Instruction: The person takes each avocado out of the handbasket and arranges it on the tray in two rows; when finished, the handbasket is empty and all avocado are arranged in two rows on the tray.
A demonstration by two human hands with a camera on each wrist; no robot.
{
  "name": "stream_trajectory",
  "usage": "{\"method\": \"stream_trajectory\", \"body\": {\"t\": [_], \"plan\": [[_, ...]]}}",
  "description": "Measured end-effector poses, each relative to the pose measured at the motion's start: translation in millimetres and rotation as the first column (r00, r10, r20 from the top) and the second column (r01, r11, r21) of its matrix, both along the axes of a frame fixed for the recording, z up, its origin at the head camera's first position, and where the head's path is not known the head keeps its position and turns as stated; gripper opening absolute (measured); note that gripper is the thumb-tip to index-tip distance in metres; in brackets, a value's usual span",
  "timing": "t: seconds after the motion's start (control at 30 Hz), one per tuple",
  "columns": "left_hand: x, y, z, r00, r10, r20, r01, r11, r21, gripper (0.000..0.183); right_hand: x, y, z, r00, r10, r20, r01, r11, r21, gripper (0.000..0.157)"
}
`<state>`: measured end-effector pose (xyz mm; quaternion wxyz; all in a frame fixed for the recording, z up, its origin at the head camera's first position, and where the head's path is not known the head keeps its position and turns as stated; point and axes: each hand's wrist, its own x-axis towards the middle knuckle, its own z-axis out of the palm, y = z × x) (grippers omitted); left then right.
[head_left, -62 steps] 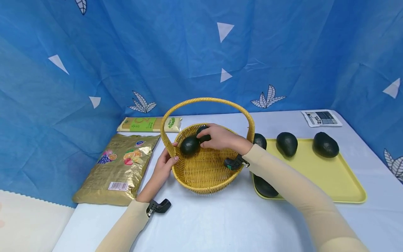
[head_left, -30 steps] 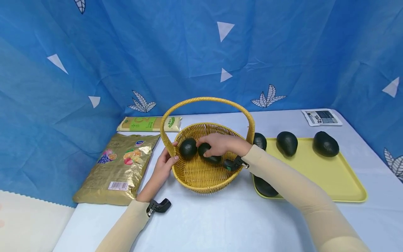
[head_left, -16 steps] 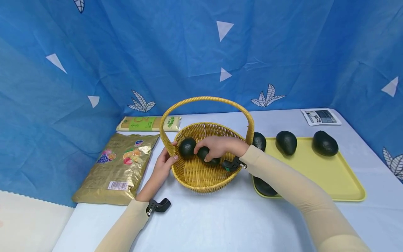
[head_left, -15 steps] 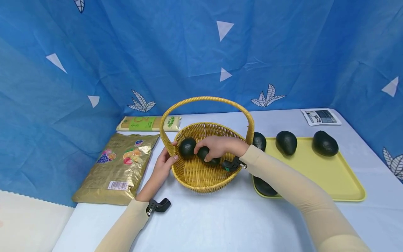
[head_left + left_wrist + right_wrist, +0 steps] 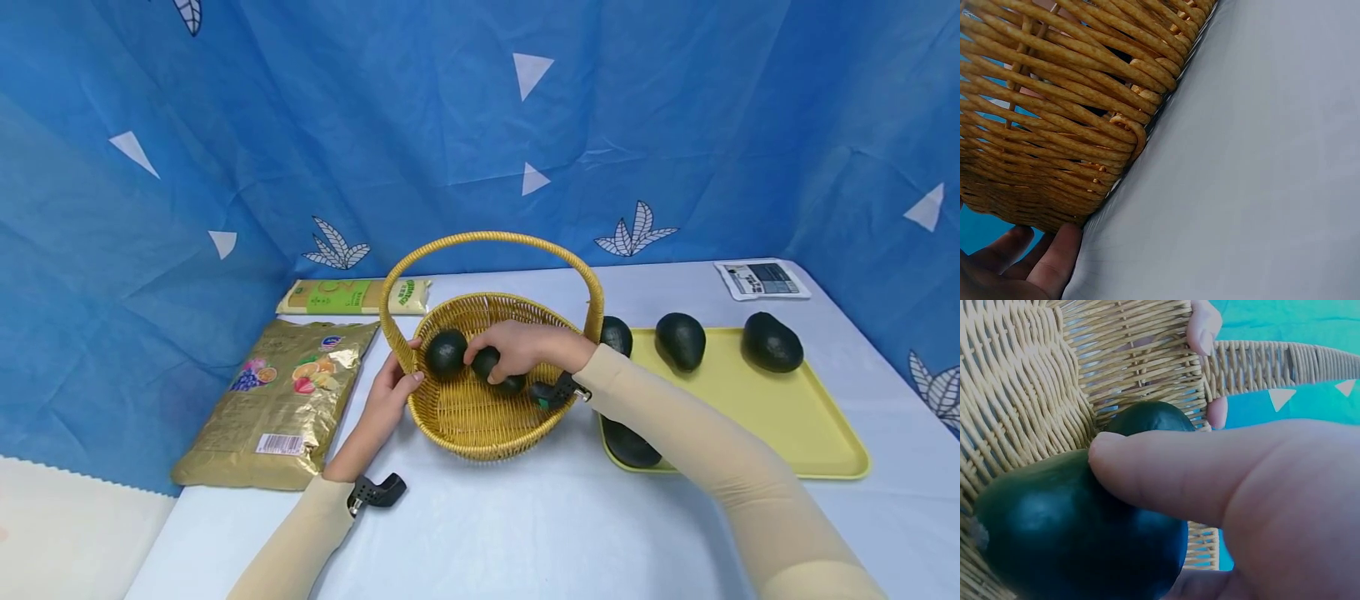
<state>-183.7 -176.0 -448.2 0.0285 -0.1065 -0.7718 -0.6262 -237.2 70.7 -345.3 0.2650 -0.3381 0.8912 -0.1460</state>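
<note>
Now right hand (image 5: 522,345) grips avocado (image 5: 1066,531) nearer middle of basket (image 5: 472,421) than before.

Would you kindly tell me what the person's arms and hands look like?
The left sleeve and right sleeve are plain beige and close-fitting. The left wrist device and right wrist device are black with silvery fittings; the right one shows a green patch. The left hand and right hand are ungloved.

Rough woven wicker basket (image 5: 480,417), smooth glossy avocado (image 5: 1079,531)
</note>
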Motion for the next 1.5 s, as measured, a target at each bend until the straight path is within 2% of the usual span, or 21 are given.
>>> {"method": "stream_trajectory", "body": {"t": [0.33,0.77,1.17,1.4,1.5], "plan": [[-0.6,0.0,-0.9,1.000,0.000,-0.008,0.000,1.000,-0.001,0.054,-0.3,7.7,4.9,0.999,-0.052,0.012,0.053,0.992,-0.113,0.047],[-0.8,-0.4,-1.8,1.000,0.004,-0.020,-0.004,1.000,0.001,0.054,18.8,6.1,18.2,0.993,-0.110,0.033,0.114,0.960,-0.254,0.044],[0.3,-0.2,-1.8,1.000,0.008,-0.010,-0.008,1.000,-0.019,0.053,31.8,15.9,15.4,0.969,-0.211,0.130,0.245,0.901,-0.358,0.045],[0.5,-0.6,-0.7,1.000,0.003,-0.003,-0.003,1.000,-0.004,0.054,43.3,27.5,21.2,0.970,-0.225,0.087,0.242,0.886,-0.396,0.046],[0.3,0.0,-0.8,1.000,0.003,-0.017,-0.003,1.000,-0.004,0.054,48.9,35.4,23.2,0.970,-0.223,0.099,0.244,0.874,-0.421,0.045]]}}
